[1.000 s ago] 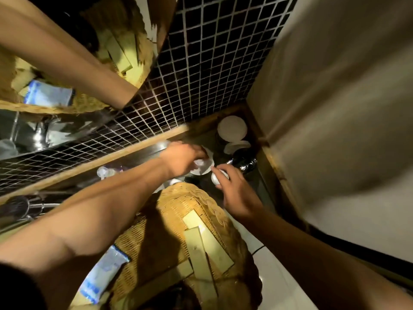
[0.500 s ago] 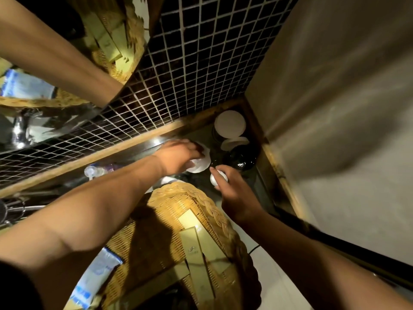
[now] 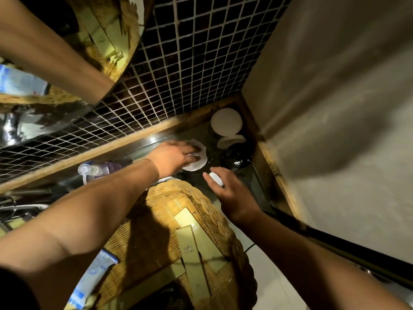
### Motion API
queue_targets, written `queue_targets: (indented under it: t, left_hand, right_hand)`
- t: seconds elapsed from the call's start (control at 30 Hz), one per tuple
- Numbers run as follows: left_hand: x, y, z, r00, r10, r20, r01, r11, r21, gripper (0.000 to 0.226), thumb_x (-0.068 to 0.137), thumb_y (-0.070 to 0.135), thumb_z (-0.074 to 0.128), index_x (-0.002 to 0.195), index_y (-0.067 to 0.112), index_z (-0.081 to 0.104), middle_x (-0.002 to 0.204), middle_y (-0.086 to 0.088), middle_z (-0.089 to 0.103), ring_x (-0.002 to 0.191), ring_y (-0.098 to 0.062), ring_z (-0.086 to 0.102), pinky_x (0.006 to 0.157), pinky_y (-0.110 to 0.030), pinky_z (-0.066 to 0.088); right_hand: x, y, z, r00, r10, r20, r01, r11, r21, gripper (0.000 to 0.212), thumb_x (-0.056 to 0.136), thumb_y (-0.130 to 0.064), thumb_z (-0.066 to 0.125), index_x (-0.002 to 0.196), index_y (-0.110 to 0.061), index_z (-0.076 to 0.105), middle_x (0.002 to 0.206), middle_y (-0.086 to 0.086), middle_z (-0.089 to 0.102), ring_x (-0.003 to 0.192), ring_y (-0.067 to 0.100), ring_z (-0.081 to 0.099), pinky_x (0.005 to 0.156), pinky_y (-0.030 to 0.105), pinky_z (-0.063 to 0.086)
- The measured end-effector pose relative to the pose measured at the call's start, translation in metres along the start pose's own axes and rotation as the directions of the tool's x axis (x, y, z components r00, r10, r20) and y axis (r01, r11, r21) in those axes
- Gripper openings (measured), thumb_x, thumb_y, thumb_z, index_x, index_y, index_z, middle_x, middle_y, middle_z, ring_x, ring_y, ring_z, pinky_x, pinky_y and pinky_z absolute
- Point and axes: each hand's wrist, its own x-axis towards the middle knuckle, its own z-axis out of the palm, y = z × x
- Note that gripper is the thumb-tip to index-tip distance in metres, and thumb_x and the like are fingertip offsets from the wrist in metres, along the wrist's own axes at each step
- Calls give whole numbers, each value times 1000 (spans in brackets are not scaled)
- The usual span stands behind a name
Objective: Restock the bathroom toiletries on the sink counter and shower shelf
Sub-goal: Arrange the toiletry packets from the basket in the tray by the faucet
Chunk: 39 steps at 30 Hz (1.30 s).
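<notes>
A woven wicker basket (image 3: 207,209) holds several flat gold toiletry boxes (image 3: 190,249) and a blue-and-white sachet (image 3: 93,278). My left hand (image 3: 174,156) reaches over it to the dark counter and its fingers rest on a white scalloped dish (image 3: 199,163); a small white item lies under the fingertips, and I cannot tell if it is held. My right hand (image 3: 232,191) holds a small white cap-like item (image 3: 216,177) just right of the dish.
In the counter's corner stand a white-lidded jar (image 3: 226,123), a second white lid (image 3: 230,140) and a round black pot (image 3: 238,156). A clear pump bottle (image 3: 98,168) lies to the left. Black mosaic tile (image 3: 190,63) and a mirror (image 3: 55,63) rise behind; a beige wall (image 3: 335,108) is on the right.
My left hand has slid slightly further onto the white dish. My right hand with the small white item has hardly moved. The camera shifted a little.
</notes>
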Motion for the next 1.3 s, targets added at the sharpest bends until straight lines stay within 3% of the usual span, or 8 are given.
queue_targets:
  t: [0.2, 0.3, 0.43, 0.57, 0.7, 0.87, 1.07, 1.3]
  left_hand:
    - [-6, -4, 4, 998, 31, -54, -32, 999, -10, 53, 101, 30, 52, 151, 37, 37, 157, 10, 38, 144, -23, 34, 110, -37, 35]
    - [-11, -5, 1, 997, 48, -66, -51, 998, -46, 53, 99, 27, 54, 149, 33, 42, 153, 4, 45, 140, -26, 40, 108, -39, 37]
    - [-23, -5, -1, 998, 29, -64, -35, 995, -92, 59, 95, 23, 55, 151, 32, 38, 158, -2, 35, 145, -27, 32, 112, -42, 32]
    - [-52, -8, -1, 991, -90, -96, 63, 966, -252, 71, 94, 20, 56, 157, 32, 25, 165, -4, 19, 150, -24, 20, 120, -39, 19]
    - [-96, -8, -5, 951, -261, -165, 149, 857, -494, 73, 94, 26, 61, 157, 35, 24, 165, 2, 19, 147, -15, 23, 117, -29, 20]
    - [-135, -9, -6, 912, -367, -182, 261, 864, -430, 50, 103, 40, 41, 152, 37, 35, 161, 6, 30, 148, -18, 29, 116, -42, 31]
    - [-144, 10, -8, 861, -431, -269, 256, 825, -503, 51, 105, 46, 28, 144, 25, 52, 154, 1, 44, 143, -18, 39, 112, -43, 36]
    - [-133, 22, -2, 884, -400, -241, 244, 836, -492, 51, 105, 48, 24, 149, 30, 45, 155, 4, 42, 144, -16, 36, 112, -47, 35]
  right_hand:
    - [-3, -1, -6, 1000, 23, 10, -24, 999, 37, 68, 78, 14, 59, 144, 1, 47, 143, 30, 46, 135, 42, 44, 94, 52, 52]
    - [-4, -3, -9, 1000, 13, 8, -14, 999, 29, 56, 87, -1, 31, 139, 6, 50, 139, 33, 48, 132, 46, 46, 93, 54, 53]
    - [1, -4, -8, 999, 34, 11, -35, 997, 76, 65, 94, -22, 12, 149, -3, 40, 152, 23, 36, 144, 35, 31, 112, 45, 39]
    - [18, -6, -8, 993, 102, 61, -109, 986, 128, 51, 105, -18, 37, 155, -18, 31, 158, 7, 28, 146, 20, 25, 114, 29, 30]
    - [40, -17, -12, 985, 146, 87, -163, 959, 232, 50, 105, -28, 43, 154, -26, 32, 156, 3, 31, 141, 17, 33, 107, 24, 32]
    - [70, -26, -14, 985, 100, 143, -100, 995, -10, 77, 91, -15, 60, 157, -25, 21, 161, 9, 21, 143, 29, 27, 110, 38, 36]
    - [85, -21, -1, 978, 125, 169, -135, 989, 53, 74, 94, -5, 52, 157, -28, 22, 162, 4, 16, 147, 28, 20, 115, 40, 34]
    - [91, -13, 5, 978, 104, 181, -106, 994, 1, 81, 90, 0, 52, 159, -24, 16, 165, 4, 9, 151, 25, 8, 121, 34, 20]
